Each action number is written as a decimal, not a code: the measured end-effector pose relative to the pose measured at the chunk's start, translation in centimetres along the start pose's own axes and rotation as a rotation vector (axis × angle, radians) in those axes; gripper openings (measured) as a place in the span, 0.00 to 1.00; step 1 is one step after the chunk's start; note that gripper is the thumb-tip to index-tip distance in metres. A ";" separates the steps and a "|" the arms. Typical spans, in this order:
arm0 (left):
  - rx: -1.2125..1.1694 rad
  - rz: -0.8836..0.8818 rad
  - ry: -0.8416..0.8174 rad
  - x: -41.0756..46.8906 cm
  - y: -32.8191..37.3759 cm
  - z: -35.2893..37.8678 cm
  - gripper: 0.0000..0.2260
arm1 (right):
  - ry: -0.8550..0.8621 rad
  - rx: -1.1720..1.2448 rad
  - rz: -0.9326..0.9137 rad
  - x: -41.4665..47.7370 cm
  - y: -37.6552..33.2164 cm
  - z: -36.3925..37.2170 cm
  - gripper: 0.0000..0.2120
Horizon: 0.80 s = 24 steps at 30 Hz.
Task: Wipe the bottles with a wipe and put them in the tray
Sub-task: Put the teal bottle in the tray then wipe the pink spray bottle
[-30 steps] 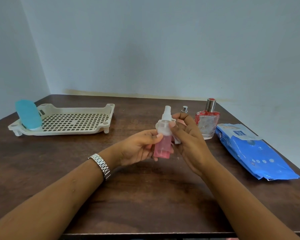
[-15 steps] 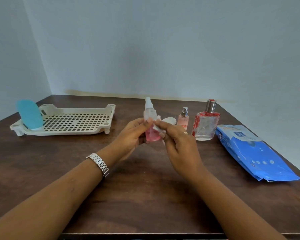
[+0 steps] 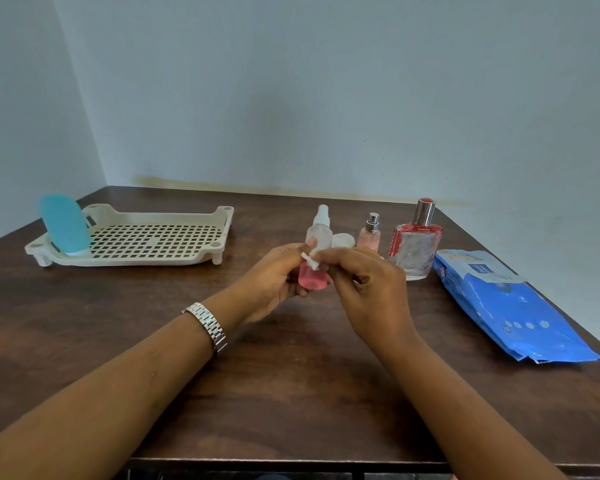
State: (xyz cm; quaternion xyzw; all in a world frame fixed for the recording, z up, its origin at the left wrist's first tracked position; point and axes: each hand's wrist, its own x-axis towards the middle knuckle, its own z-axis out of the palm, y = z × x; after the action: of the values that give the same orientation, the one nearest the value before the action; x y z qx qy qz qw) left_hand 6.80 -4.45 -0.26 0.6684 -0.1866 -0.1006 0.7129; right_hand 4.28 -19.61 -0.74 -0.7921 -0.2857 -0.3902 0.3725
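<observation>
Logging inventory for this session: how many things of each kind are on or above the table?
Bottles: 4 (blue bottle, pink spray bottle, small pink perfume bottle, red perfume bottle)
Tray: 1
Wipe pack: 1
Loose wipe: 1
White round item, kind unclear: 1
Total: 8

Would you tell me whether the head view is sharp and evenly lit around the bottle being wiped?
Head view: soft, even light, no glare; the spray bottle and wipe look blurred between the left hand and right hand; wide-angle stretch splays the table edges.
</observation>
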 end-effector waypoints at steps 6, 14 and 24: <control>0.023 -0.069 -0.062 -0.2 0.1 -0.2 0.18 | 0.110 0.038 0.163 0.5 1.0 0.1 0.09; 0.024 0.013 -0.039 -0.1 0.0 0.0 0.17 | 0.076 0.090 0.191 0.1 0.5 0.4 0.11; 0.055 0.038 0.056 0.3 -0.2 -0.6 0.14 | -0.058 -0.091 0.017 -0.2 0.0 0.6 0.10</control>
State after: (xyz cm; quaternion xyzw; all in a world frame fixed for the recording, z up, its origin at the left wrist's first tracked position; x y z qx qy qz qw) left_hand 7.36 -4.07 -0.49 0.6867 -0.1819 -0.0630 0.7010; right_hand 4.40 -19.16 -1.20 -0.8215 -0.2715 -0.3766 0.3311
